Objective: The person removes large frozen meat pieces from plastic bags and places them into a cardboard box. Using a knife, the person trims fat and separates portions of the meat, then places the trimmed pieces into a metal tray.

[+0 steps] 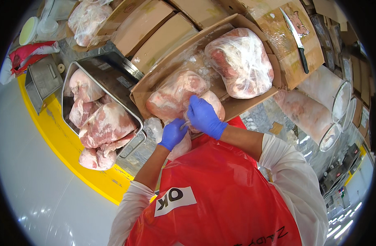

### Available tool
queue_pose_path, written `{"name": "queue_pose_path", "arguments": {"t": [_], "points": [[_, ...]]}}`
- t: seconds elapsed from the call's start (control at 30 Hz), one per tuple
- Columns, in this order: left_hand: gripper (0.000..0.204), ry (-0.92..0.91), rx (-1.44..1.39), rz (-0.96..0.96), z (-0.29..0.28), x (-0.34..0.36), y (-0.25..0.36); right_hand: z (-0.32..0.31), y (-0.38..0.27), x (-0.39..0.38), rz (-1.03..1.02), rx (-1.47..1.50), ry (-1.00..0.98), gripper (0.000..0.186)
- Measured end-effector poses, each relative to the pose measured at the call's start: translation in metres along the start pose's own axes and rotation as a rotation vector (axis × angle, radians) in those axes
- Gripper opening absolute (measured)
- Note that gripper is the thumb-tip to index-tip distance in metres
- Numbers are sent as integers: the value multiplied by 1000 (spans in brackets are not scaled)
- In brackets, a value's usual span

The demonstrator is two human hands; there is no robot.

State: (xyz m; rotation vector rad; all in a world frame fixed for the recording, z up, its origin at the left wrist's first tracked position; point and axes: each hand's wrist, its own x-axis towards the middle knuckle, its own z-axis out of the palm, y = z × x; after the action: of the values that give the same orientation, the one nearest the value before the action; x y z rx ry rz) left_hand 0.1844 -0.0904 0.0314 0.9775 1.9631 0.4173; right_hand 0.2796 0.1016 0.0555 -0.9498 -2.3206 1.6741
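Both my hands wear blue gloves and are at the near edge of an open cardboard box [237, 104]. My left hand [173, 133] is closed, pinching clear plastic wrap [180, 148] that hangs over the edge. Just to its right, my right hand [205, 117] is closed on the wrap too, its fingers curled and partly hidden. Pressed against my hands is a large pink piece of meat [171, 98], with a paler lump [213, 105] beside my right hand. Farther right in the box lies another big cut of meat [242, 61], covered in clear plastic.
Left stands a metal bin [101, 69] holding several bare meat pieces [108, 125]. A knife [296, 39] with a black handle lies on a cardboard box [278, 49] at the right. Closed cartons [163, 41] line the back. Clear drum-like containers [305, 115] stand at the right.
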Motion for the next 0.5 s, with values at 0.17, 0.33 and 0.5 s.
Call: {"name": "queue_pose_path", "arguments": {"t": [0.17,0.33,0.5], "points": [[38,9,-82,-88,-23,8,25,-5,-6,2,-45,49,-18,11],[42,34,-64,-105,-51,41,60,-30,8,21,-53,120,11,9],[45,-239,141,-21,-37,36,41,-96,74,27,138,208,183,14]]}}
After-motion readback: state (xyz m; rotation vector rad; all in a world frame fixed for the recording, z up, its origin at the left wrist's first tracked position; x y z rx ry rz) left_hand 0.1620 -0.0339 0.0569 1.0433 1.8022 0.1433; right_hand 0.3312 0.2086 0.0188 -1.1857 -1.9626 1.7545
